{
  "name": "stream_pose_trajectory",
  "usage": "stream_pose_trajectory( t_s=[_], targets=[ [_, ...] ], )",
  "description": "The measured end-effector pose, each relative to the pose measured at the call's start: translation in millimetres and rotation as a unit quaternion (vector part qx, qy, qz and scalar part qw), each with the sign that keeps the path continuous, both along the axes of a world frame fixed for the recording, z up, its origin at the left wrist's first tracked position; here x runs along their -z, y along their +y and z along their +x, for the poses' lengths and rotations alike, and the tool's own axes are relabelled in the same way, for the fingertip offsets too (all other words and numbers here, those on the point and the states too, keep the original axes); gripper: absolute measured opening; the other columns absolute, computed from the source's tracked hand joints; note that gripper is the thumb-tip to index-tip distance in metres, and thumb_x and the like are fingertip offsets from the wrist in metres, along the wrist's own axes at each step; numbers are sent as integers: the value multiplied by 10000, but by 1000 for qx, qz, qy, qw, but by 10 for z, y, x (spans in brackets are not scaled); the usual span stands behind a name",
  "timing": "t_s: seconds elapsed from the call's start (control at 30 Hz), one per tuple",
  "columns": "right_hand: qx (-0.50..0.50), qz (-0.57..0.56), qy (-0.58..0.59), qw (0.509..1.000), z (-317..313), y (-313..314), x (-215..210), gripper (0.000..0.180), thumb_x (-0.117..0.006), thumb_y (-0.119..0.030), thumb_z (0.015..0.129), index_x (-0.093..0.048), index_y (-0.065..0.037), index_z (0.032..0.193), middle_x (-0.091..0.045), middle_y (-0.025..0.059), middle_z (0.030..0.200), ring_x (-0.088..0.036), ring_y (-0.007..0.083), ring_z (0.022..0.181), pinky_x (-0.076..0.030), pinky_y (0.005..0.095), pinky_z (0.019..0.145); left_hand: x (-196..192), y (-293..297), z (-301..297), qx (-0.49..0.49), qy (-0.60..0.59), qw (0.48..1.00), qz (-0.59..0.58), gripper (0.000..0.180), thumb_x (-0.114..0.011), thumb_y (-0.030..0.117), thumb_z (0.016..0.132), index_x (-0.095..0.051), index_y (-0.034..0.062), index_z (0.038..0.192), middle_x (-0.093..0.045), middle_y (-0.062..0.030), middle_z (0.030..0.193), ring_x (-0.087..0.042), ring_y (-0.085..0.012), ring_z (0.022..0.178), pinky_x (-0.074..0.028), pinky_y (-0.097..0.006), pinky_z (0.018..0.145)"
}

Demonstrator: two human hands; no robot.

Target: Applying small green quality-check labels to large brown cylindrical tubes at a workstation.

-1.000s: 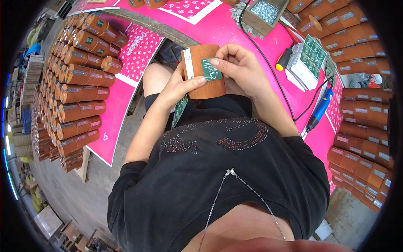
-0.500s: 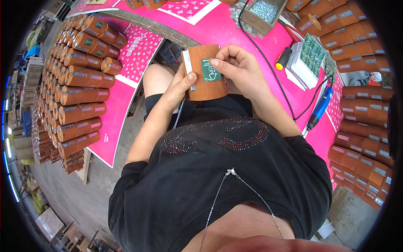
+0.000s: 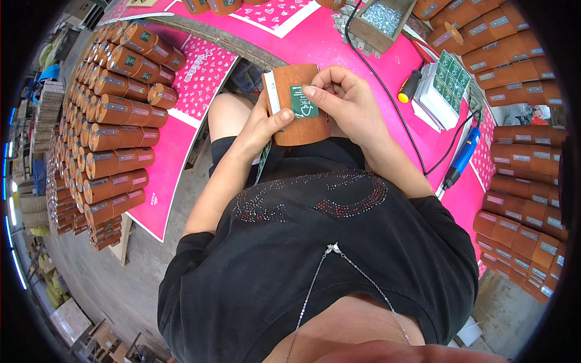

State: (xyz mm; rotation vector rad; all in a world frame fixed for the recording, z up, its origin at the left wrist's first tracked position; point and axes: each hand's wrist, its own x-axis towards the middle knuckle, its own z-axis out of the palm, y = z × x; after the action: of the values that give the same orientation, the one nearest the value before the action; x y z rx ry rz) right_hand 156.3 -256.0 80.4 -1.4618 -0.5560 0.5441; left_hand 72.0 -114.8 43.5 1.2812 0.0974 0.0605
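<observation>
A brown wooden cylinder lies across my lap in front of my body. My left hand grips its left end, thumb on its side, with a strip of white backing paper tucked between hand and wood. My right hand rests on the cylinder's right part, its fingertips pressing a small green label onto the wood.
Stacks of similar brown cylinders lie on the pink table at left, more at right. A stack of green labels, a yellow-handled screwdriver, a blue power tool with cable and a box of screws sit ahead.
My right fingers have shifted slightly over the green label, and the cylinder has turned a little in my hands. Otherwise nothing moved.
</observation>
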Motion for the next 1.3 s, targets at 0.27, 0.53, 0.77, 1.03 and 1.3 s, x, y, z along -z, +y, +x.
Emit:
stream_pose_trajectory(
  t_s=[0.27,0.53,0.77,1.03,1.3],
  targets=[
    [-3,-29,-45,999,-13,-13,-18,122,-614,-105,779,-519,-28,785,-514,-25,681,-463,19,598,-359,157,513,3,2,-4,1,-2,1000,10,841,-661,383,662,-227,-48,1238,-451,-165,1121,-474,-225,1047,-392,-324,879],
    [-1,-26,-48,999,-18,-19,-29,128,-619,-110,777,-522,-27,777,-506,-31,668,-450,16,591,-349,158,508,-18,-6,2,-2,8,1000,23,802,-678,342,654,-261,-46,1219,-464,-169,1107,-478,-232,1042,-389,-329,882],
    [16,-30,-24,999,-39,-13,-74,127,-638,-92,733,-543,-7,736,-446,4,765,-405,41,593,-357,196,523,-44,-37,-6,-19,7,1000,24,783,-676,333,653,-278,-46,1210,-476,-171,1090,-489,-233,1027,-389,-327,880],
    [27,-32,-47,998,-54,-6,-71,127,-635,-84,731,-537,-4,727,-442,12,769,-416,44,579,-362,202,514,-60,-33,5,-13,8,1000,11,754,-672,289,649,-286,-42,1206,-479,-162,1087,-492,-226,1017,-389,-317,870],
    [19,-44,-91,995,-49,-25,-45,124,-624,-96,766,-525,-21,771,-491,-33,671,-423,12,573,-330,154,489,-104,-50,-16,-18,15,1000,15,726,-664,259,658,-289,-40,1204,-482,-150,1081,-494,-212,1006,-393,-316,864]
  ],
)
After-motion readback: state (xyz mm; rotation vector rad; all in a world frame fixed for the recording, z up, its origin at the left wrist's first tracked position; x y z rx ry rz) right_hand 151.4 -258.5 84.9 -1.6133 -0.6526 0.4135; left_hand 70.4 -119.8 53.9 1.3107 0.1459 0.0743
